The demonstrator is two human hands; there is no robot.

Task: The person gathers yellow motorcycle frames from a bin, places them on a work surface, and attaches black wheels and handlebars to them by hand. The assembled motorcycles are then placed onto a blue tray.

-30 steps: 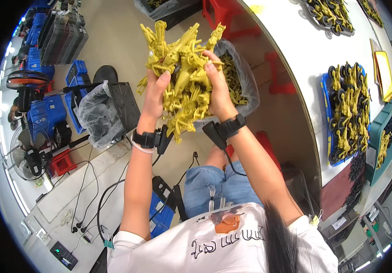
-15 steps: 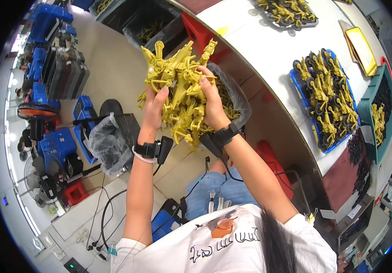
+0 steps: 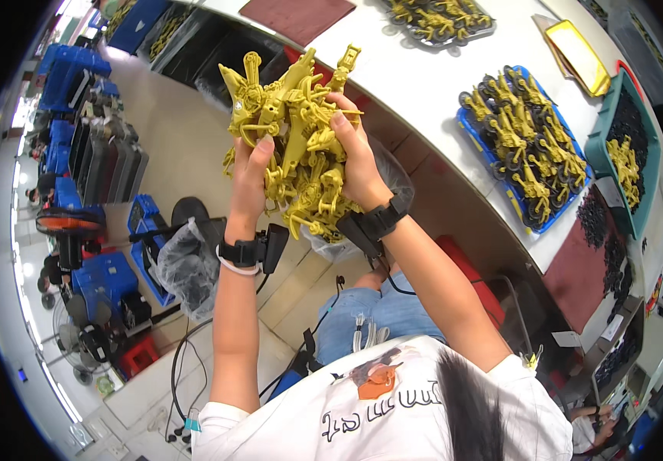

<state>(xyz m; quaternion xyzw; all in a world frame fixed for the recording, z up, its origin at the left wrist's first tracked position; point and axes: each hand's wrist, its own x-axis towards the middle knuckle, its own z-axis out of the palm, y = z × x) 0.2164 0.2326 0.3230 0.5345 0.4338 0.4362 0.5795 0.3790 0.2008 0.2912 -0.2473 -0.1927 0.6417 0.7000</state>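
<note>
A big cluster of yellow plastic toy motorbike frames (image 3: 298, 142) is held up between my two hands, in front of my body and left of the white table. My left hand (image 3: 248, 178) is closed around its left side, thumb on the near face. My right hand (image 3: 360, 163) grips the right side, fingers curled over the far edge. The frames are tangled together, so single pieces are hard to tell apart. Below and behind the cluster shows a clear plastic bag (image 3: 394, 178), partly hidden by my right hand and the cluster.
On the white table (image 3: 423, 100) stand a blue tray (image 3: 583, 184) of yellow toys with black wheels, another loaded tray (image 3: 479, 31), and a green bin (image 3: 649, 173) of black and yellow parts. A red stool (image 3: 470, 280) is under the table. Fans and blue crates (image 3: 104, 276) stand left.
My hands have lifted the cluster slightly up and to the left in the picture, still gripping it. The view has shifted, so the table and its trays appear further left and higher.
</note>
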